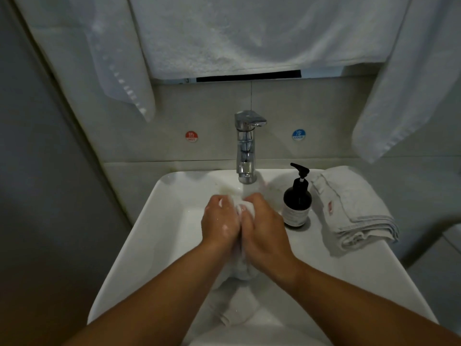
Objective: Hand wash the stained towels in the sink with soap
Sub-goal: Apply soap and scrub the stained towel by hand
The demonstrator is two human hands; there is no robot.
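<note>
A wet white cloth towel (243,268) is clamped between the curled left hand (219,221) and right hand (264,231), at 6 o'clock below the chrome tap (245,146), over the white ceramic sink (149,233).

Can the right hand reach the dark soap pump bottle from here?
Probably yes: the dark pump bottle stands just beside the right hand, nothing between, but its grip is on the wet white towel.

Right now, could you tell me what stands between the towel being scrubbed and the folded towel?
In the head view, a dark soap pump bottle stands on the sink rim between the wet towel and the folded towel.
</note>
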